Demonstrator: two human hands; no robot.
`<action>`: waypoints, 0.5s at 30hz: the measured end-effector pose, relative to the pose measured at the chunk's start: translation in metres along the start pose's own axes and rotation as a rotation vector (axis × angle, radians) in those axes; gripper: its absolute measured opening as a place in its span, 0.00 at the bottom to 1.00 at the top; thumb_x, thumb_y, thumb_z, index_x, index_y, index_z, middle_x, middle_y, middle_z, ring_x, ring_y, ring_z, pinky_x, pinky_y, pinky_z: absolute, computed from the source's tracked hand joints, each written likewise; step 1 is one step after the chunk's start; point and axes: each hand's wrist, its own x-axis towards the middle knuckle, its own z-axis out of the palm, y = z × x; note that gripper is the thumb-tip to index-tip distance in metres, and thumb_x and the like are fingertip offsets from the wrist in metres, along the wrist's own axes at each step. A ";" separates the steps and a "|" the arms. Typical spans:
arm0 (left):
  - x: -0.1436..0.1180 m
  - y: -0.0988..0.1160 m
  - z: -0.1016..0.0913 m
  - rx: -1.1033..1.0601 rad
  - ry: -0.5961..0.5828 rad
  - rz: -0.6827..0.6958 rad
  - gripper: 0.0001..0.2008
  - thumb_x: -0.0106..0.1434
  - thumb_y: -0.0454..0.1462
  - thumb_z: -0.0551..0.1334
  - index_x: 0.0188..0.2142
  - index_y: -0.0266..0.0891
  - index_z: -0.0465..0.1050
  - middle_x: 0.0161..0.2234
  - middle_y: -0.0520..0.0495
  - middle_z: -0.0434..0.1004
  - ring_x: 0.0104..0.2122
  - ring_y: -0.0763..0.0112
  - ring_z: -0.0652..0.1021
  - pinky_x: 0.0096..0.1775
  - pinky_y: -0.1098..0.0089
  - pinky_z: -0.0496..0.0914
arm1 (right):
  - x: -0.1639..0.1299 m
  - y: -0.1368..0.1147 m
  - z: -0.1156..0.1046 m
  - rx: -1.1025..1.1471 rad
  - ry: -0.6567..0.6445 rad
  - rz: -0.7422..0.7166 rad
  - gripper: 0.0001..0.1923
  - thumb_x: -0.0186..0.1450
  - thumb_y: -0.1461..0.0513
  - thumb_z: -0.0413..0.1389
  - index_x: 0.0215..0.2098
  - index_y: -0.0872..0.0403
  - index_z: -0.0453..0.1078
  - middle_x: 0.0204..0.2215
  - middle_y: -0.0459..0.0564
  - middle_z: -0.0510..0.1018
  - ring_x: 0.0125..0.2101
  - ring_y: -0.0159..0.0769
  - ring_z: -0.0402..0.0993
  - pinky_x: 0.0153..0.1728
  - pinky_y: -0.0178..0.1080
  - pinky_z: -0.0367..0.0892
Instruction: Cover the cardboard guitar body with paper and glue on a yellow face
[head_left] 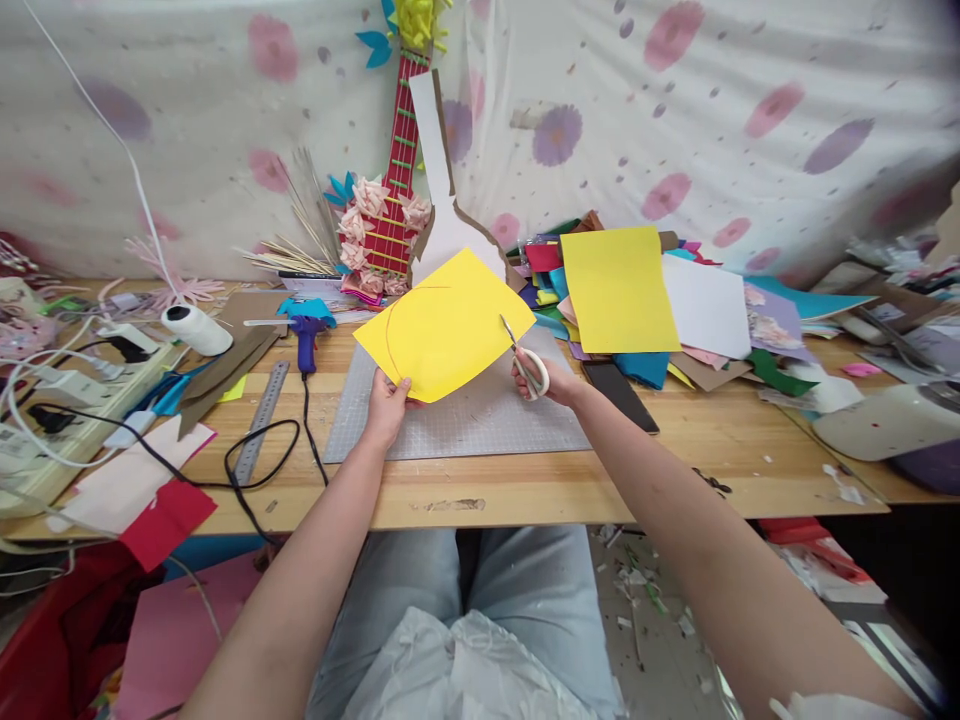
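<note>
Yellow sheet [444,325], pinched at its near corner by the left hand [387,405] above the mat [465,425], may sag and tear crookedly as right-hand [551,380] scissors [525,362] bite its edge.

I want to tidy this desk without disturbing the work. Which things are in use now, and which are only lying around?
In use:
left hand holding the yellow sheet
right hand holding the scissors at the sheet's edge
grey cutting mat underneath

Lying around:
glue gun
metal ruler
thread spool
paper pile
cardboard guitar
power strip
</note>
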 end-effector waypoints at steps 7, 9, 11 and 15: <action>0.005 0.000 -0.002 -0.017 -0.030 -0.008 0.16 0.56 0.30 0.59 0.43 0.41 0.59 0.30 0.54 0.75 0.27 0.74 0.78 0.31 0.71 0.75 | -0.002 0.002 -0.012 -0.072 0.008 0.008 0.26 0.56 0.41 0.53 0.28 0.55 0.60 0.17 0.42 0.62 0.16 0.26 0.61 0.16 0.31 0.54; 0.005 0.001 -0.002 -0.015 -0.046 -0.019 0.16 0.56 0.30 0.59 0.44 0.41 0.59 0.29 0.54 0.75 0.26 0.75 0.77 0.31 0.71 0.75 | -0.002 0.003 -0.014 -0.079 0.013 0.019 0.26 0.55 0.41 0.53 0.28 0.55 0.60 0.17 0.41 0.62 0.16 0.26 0.60 0.16 0.31 0.54; 0.005 0.003 -0.002 -0.021 -0.069 -0.028 0.17 0.55 0.30 0.59 0.44 0.41 0.59 0.30 0.53 0.75 0.25 0.75 0.77 0.30 0.71 0.75 | -0.002 0.002 -0.016 -0.091 0.017 0.022 0.26 0.55 0.41 0.53 0.28 0.55 0.60 0.17 0.41 0.61 0.16 0.25 0.59 0.16 0.31 0.54; 0.006 0.006 -0.005 -0.024 -0.087 -0.043 0.20 0.53 0.31 0.62 0.45 0.41 0.60 0.31 0.53 0.75 0.25 0.75 0.77 0.27 0.73 0.74 | -0.004 0.002 -0.017 -0.131 0.028 0.006 0.27 0.55 0.40 0.53 0.27 0.56 0.61 0.17 0.41 0.61 0.15 0.24 0.59 0.16 0.30 0.54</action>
